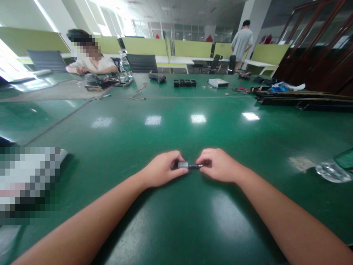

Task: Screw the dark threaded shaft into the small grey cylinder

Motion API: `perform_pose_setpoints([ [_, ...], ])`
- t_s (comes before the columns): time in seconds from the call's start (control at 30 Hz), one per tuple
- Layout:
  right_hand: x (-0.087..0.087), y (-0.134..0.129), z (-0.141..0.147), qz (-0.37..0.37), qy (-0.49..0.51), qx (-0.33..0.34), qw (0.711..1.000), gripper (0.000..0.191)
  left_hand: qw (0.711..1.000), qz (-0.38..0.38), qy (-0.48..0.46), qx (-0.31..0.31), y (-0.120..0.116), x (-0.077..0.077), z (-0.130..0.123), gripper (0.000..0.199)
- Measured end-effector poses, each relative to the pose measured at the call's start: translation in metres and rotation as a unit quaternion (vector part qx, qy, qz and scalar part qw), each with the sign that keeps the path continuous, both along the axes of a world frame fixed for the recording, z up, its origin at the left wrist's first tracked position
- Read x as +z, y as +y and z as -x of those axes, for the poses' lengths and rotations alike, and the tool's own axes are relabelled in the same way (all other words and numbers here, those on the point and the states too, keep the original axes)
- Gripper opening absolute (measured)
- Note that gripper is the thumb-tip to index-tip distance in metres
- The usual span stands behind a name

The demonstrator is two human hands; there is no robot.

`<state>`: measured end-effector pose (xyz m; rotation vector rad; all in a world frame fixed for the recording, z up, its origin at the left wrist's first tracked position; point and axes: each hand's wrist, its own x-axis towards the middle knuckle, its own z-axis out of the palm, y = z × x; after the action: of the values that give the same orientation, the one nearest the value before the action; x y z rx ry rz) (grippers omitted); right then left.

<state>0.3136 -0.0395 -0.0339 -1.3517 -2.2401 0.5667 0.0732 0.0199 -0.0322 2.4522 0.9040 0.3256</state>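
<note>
Between my two hands, low over the green tabletop (176,136), is a short slim cylindrical object (183,165). Its left part is translucent grey; the right part is dark and looks ribbed. My left hand (162,168) grips the grey end between thumb and fingers. At the dark end, my right hand (219,165) pinches with thumb and fingertips. The object lies level, running left to right. Fingers cover both its ends, and its exact kind is too small to make out.
A clear plastic bottle (333,172) lies at the right edge. On the left is a blurred-out light object (24,180). Along the far side are a black block (184,83), a grey box (218,83) and dark strips (303,99). One person sits far left; another stands behind.
</note>
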Motion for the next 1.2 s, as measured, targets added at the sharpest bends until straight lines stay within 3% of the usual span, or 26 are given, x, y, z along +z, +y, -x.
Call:
perform_pose_setpoints([
  [1.2,0.0013,0.0000,-0.0101,0.021,-0.008,-0.016,1.000,0.019,1.000,0.002,-0.007,-0.002,0.0000,-0.0004,0.0011,0.033],
])
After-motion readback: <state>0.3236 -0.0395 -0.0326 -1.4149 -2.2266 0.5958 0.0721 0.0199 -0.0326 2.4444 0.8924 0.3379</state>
